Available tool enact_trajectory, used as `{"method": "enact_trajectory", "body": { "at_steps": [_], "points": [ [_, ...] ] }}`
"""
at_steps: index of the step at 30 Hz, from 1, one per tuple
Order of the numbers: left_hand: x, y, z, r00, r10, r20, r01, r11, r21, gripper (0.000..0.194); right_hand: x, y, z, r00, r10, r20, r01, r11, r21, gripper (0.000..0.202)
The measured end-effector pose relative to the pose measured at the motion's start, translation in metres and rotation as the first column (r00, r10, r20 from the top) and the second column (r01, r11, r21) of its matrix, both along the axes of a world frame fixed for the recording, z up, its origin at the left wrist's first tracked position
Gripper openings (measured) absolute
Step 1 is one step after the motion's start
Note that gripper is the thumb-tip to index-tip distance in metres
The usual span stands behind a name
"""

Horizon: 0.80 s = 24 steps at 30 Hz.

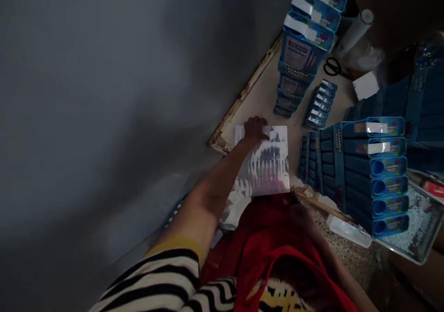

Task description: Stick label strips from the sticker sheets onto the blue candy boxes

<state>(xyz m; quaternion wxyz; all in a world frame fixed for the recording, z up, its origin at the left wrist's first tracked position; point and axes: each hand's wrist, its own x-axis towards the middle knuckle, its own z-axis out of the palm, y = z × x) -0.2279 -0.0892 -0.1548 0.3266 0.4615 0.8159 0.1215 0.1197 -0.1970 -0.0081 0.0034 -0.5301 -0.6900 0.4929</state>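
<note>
My left hand (255, 130) lies on the upper part of a shiny, pale sheet (267, 168), its fingers spread. The sheet is glossy with reflections and rests at the near edge of the table, its lower edge reaching my red apron (267, 219). My right hand (300, 214) is low beside the apron, dark and blurred, so its fingers cannot be made out. Just beyond the sheet stands a tall stack of blue boxes (300, 55) marked "Caramelo Macizo". A small group of blue boxes (321, 103) sits to its right.
More stacked blue boxes (357, 164) rise at the right, some with white strips across their ends. Black-handled scissors (333, 66) and a white roll (357, 29) lie at the back. A clear tray (421, 219) of small pale pieces is at the far right. A grey wall (104, 94) fills the left.
</note>
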Motion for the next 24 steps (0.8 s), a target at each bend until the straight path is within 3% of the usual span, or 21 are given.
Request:
{"method": "enact_trajectory", "body": {
  "at_steps": [2,3,5,7,10,13,19,24],
  "points": [
    [-0.004,0.002,-0.008,1.000,0.004,0.023,-0.004,1.000,0.026,0.044,-0.026,-0.010,-0.040,0.993,0.110,0.051,-0.110,0.994,-0.015,0.008],
    [-0.006,0.002,-0.011,0.999,0.013,0.044,-0.015,0.999,0.047,0.033,-0.042,-0.006,-0.056,0.989,0.133,0.069,-0.133,0.991,0.002,0.013],
    [-0.008,-0.003,-0.013,0.996,0.017,0.089,-0.025,0.996,0.083,0.016,-0.079,0.018,-0.081,0.983,0.162,0.084,-0.168,0.983,0.072,0.031],
    [-0.010,-0.009,-0.014,0.988,0.025,0.152,-0.040,0.994,0.100,0.009,-0.118,0.056,-0.094,0.967,0.223,0.123,-0.245,0.946,0.211,0.046],
    [-0.011,-0.017,-0.011,0.964,0.059,0.259,-0.094,0.987,0.126,0.006,-0.168,0.110,-0.100,0.932,0.303,0.201,-0.358,0.856,0.373,0.055],
    [-0.013,-0.019,-0.007,0.948,0.070,0.311,-0.123,0.980,0.154,0.006,-0.195,0.138,-0.104,0.900,0.352,0.257,-0.431,0.805,0.407,0.053],
    [-0.018,-0.017,-0.002,0.933,0.073,0.354,-0.110,0.990,0.087,0.006,-0.198,0.126,-0.117,0.859,0.399,0.321,-0.505,0.764,0.401,0.054],
    [-0.023,-0.024,-0.001,0.937,0.113,0.331,-0.139,0.989,0.055,0.008,-0.182,0.102,-0.115,0.837,0.436,0.330,-0.543,0.735,0.406,0.053]
  ]
}}
